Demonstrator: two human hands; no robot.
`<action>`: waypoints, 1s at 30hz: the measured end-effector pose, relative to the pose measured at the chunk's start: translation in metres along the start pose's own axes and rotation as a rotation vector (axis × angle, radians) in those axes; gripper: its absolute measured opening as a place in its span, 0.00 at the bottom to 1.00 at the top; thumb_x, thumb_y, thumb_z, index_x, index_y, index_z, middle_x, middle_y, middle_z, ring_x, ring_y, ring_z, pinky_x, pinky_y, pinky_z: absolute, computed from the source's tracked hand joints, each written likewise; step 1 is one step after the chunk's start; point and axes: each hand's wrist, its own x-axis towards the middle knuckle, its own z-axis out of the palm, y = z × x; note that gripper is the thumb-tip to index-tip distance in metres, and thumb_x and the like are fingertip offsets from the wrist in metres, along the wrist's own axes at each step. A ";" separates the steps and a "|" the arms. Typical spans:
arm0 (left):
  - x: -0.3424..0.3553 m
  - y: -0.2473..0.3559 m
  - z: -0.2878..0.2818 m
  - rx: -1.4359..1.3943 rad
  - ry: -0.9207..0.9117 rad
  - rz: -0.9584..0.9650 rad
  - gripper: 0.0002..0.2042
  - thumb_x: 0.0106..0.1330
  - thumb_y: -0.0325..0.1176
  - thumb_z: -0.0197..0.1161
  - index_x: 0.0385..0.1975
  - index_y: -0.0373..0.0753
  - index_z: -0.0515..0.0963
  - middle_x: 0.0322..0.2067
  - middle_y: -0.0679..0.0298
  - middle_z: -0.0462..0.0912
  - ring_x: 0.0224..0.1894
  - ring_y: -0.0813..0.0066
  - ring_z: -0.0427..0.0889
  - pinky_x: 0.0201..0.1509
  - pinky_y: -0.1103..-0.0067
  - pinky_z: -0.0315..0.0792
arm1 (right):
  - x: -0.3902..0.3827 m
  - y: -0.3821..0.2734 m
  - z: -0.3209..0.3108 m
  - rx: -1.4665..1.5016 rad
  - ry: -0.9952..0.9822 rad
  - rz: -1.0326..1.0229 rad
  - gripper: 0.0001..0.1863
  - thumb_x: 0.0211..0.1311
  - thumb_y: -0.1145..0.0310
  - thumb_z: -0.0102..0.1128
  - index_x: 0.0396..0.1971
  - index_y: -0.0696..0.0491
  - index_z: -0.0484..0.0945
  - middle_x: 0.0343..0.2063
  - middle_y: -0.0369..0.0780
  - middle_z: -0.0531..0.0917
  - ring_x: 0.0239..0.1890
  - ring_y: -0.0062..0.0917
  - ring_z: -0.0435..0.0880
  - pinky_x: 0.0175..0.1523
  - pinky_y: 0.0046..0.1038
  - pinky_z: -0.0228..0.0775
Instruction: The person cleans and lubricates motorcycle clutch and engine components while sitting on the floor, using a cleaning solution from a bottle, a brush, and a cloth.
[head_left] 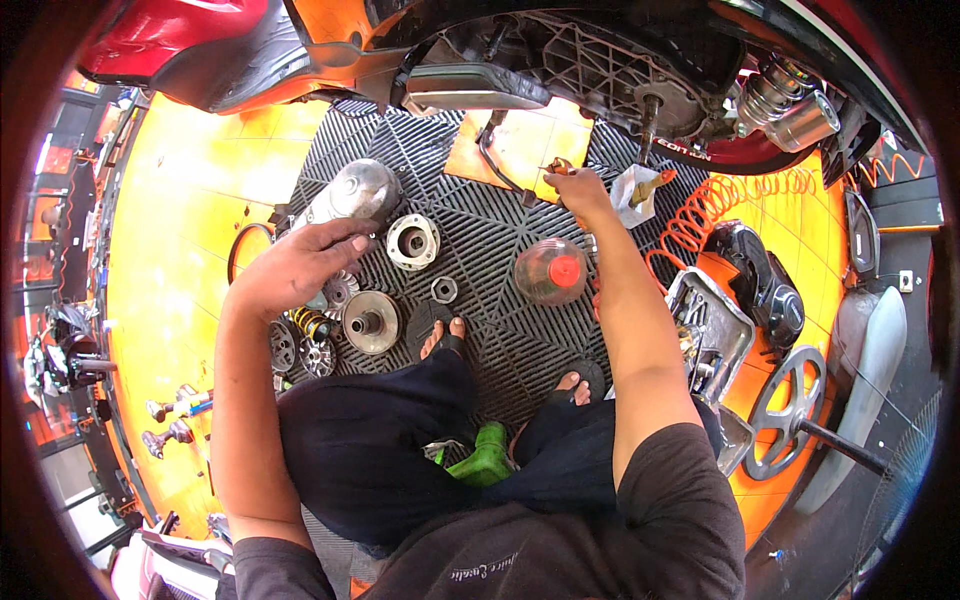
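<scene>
As I look down through the head view, the right grip [578, 190] is clenched round a small orange-brown thing [558, 166], exact kind too small to tell. It's at the far edge of the ribbed black mat [480, 245], in line with a bare orange patch [482, 160], just right of a bent black rod [495, 155]. Left grip [300, 262] is released, fingers out nearly straight, nothing held that I can see. Its fingertips overlap the lower end of a silver casing [352, 188] toward the mat's far left corner; touching or just above, I can't tell.

Mat, left edge: ridged metal disc [342, 288], yellow coil spring [310, 322], round plate with a centre stub [371, 322]. Inward from those, a pale flanged ring [430, 243] lies right of the left fingertips, with a hex nut [444, 290] below it, near the left foot [445, 340].

Clear bottle with a red cap [564, 270] sits mid-mat, left of the right forearm. White tub [625, 200] with a brush [655, 188] in it, toward the far right corner. Orange coiled hose [690, 220] and metal tray [738, 335] by the right edge. Motorbike [600, 75] spans the far side.
</scene>
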 end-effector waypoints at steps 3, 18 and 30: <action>0.001 -0.010 0.003 0.001 0.039 0.023 0.21 0.71 0.43 0.54 0.55 0.36 0.74 0.36 0.59 0.82 0.38 0.75 0.81 0.47 0.76 0.73 | 0.008 -0.007 -0.002 -0.125 -0.036 -0.149 0.21 0.56 0.52 0.57 0.37 0.55 0.82 0.35 0.52 0.84 0.43 0.42 0.83 0.48 0.37 0.72; 0.017 -0.008 0.006 -0.025 -0.022 -0.095 0.22 0.71 0.42 0.55 0.58 0.34 0.72 0.43 0.60 0.82 0.42 0.76 0.80 0.50 0.78 0.73 | 0.058 -0.034 0.024 -0.080 0.267 -0.268 0.18 0.62 0.53 0.57 0.34 0.56 0.79 0.25 0.46 0.81 0.26 0.35 0.83 0.38 0.33 0.73; 0.018 -0.021 0.006 -0.094 -0.033 -0.102 0.20 0.72 0.39 0.53 0.58 0.32 0.71 0.46 0.60 0.81 0.46 0.75 0.79 0.54 0.78 0.71 | 0.071 -0.061 0.008 -0.345 0.151 -0.182 0.25 0.65 0.52 0.43 0.56 0.46 0.76 0.50 0.48 0.80 0.52 0.40 0.80 0.59 0.38 0.69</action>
